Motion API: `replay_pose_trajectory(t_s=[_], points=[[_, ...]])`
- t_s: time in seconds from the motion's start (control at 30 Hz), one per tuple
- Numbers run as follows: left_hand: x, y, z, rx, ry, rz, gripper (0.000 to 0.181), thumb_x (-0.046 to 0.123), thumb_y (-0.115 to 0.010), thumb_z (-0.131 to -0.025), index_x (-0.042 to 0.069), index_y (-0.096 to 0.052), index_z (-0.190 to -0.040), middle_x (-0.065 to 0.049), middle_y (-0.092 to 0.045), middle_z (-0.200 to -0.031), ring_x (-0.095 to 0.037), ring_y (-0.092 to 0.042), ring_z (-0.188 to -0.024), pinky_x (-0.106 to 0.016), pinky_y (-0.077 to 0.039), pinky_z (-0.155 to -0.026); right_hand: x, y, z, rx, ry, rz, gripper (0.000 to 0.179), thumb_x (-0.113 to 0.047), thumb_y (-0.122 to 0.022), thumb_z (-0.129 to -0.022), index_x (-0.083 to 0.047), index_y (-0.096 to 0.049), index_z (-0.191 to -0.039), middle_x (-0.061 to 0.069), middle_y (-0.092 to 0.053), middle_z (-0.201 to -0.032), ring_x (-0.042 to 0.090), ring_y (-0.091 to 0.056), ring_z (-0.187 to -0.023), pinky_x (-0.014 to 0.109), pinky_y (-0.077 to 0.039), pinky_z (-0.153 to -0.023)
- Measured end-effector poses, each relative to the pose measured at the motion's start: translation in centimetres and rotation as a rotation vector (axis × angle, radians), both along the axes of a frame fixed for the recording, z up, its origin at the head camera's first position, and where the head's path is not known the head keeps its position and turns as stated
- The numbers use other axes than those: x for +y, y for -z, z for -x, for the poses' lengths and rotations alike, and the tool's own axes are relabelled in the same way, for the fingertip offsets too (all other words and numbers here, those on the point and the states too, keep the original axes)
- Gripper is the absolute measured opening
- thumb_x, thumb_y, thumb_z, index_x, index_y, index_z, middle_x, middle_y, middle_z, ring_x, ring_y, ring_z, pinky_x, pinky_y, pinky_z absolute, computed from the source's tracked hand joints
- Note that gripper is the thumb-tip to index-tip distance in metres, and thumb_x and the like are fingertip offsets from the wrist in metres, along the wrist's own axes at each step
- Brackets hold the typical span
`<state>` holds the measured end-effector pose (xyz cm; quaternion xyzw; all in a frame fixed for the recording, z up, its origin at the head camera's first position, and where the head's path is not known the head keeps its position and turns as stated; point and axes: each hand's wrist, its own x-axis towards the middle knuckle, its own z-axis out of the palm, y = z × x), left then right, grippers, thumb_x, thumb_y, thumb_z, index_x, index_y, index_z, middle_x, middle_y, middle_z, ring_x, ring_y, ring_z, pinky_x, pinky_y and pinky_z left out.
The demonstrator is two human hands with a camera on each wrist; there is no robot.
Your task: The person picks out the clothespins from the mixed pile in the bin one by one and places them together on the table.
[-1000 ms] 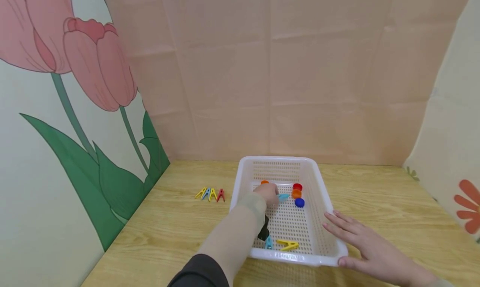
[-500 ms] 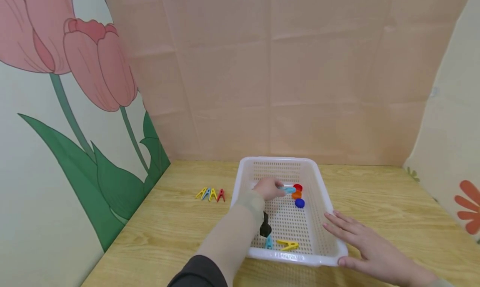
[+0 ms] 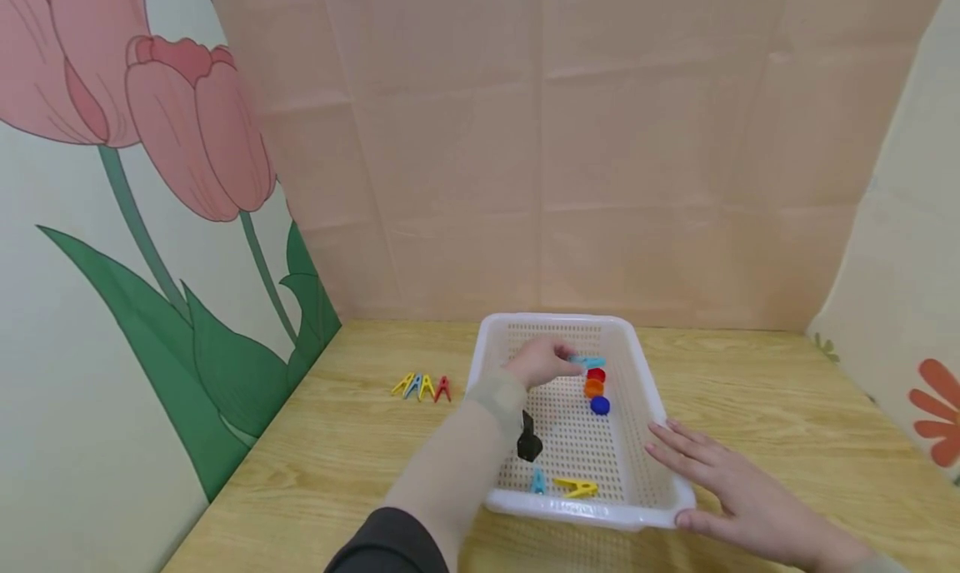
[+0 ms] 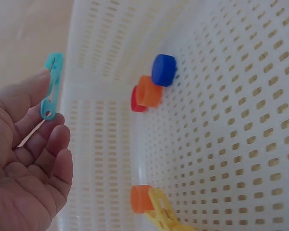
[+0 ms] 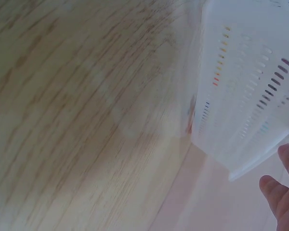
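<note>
Over the far part of a white plastic basket [image 3: 570,515], my left hand [image 3: 542,361] pinches a light blue clothespin [image 3: 588,362] between thumb and fingertips. The left wrist view shows that clothespin [image 4: 55,79] held near the basket's rim. Just beneath it lie a red bottle cap [image 3: 596,375], an orange cap [image 3: 593,388] and a blue cap [image 3: 599,406] in a line. Another orange cap [image 4: 141,198] and a yellow clothespin [image 4: 163,208] are hidden by the left arm in the head view. My right hand [image 3: 738,496], fingers extended, rests at the basket's near right corner.
Near the basket's front wall lie a blue clothespin [image 3: 537,481] and a yellow clothespin [image 3: 577,487]. Left of the basket, a row of several clothespins [image 3: 426,387] sits on the wooden table [image 3: 337,448]. A paper-covered wall [image 3: 570,173] stands behind.
My left hand has lifted the light blue clothespin from the basket's middle and carried it away from me and to the right, past the red cap. The right hand stays put.
</note>
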<state>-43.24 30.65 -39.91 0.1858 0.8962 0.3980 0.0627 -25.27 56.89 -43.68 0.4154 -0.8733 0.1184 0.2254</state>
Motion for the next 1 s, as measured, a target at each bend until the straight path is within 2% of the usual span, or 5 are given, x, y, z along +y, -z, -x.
replay_pose_trajectory(t_s=[0.13, 0.37, 0.57, 0.8, 1.0], points=[[-0.6, -1.3, -0.4, 0.005, 0.015, -0.012, 0.020, 0.035, -0.076, -0.083, 0.023, -0.069, -0.097, 0.013, -0.063, -0.092, -0.010, -0.056, -0.087, -0.031, -0.047, -0.082, 0.0, 0.1, 0.2, 0.028, -0.028, 0.029, 0.079, -0.045, -0.078, -0.075, -0.011, -0.050, -0.141, 0.014, -0.043, -0.147, 0.017, -0.023, -0.143, 0.013, -0.005, -0.110], [-2.4, -3.5, -0.7, 0.019, 0.030, -0.015, 0.030, 0.035, -0.076, -0.083, 0.020, -0.070, -0.108, 0.011, -0.062, -0.094, -0.012, -0.056, -0.086, -0.029, -0.048, -0.077, 0.1, 0.1, 0.5, 0.040, -0.046, 0.043, 0.080, -0.047, -0.077, -0.075, -0.010, -0.050, -0.140, 0.014, -0.043, -0.146, 0.018, -0.024, -0.143, 0.015, -0.006, -0.111], [-4.2, -5.0, -0.7, 0.050, 0.036, -0.014, 0.031, 0.036, -0.074, -0.084, 0.020, -0.068, -0.110, 0.009, -0.062, -0.096, -0.014, -0.057, -0.087, -0.030, -0.048, -0.078, 0.1, 0.0, 0.6, 0.051, -0.050, 0.052, 0.080, -0.048, -0.078, -0.075, -0.010, -0.051, -0.139, 0.015, -0.044, -0.145, 0.019, -0.025, -0.142, 0.015, -0.007, -0.111], [-7.1, -6.3, -0.6, 0.024, 0.015, -0.078, 0.032, 0.031, -0.072, -0.087, 0.015, -0.065, -0.114, 0.003, -0.061, -0.103, -0.017, -0.055, -0.094, -0.035, -0.046, -0.081, 0.0, 0.1, 0.5, 0.043, -0.038, 0.038, 0.080, -0.046, -0.078, -0.074, -0.010, -0.051, -0.140, 0.014, -0.044, -0.146, 0.018, -0.024, -0.143, 0.015, -0.006, -0.111], [-10.2, -6.7, -0.3, 0.037, -0.031, -0.068, 0.032, 0.030, -0.071, -0.087, 0.013, -0.066, -0.114, -0.001, -0.061, -0.107, -0.020, -0.055, -0.097, -0.036, -0.046, -0.084, -0.1, 0.1, 0.5, 0.047, -0.046, 0.049, 0.080, -0.047, -0.078, -0.075, -0.010, -0.051, -0.140, 0.014, -0.044, -0.145, 0.018, -0.025, -0.142, 0.015, -0.006, -0.111]])
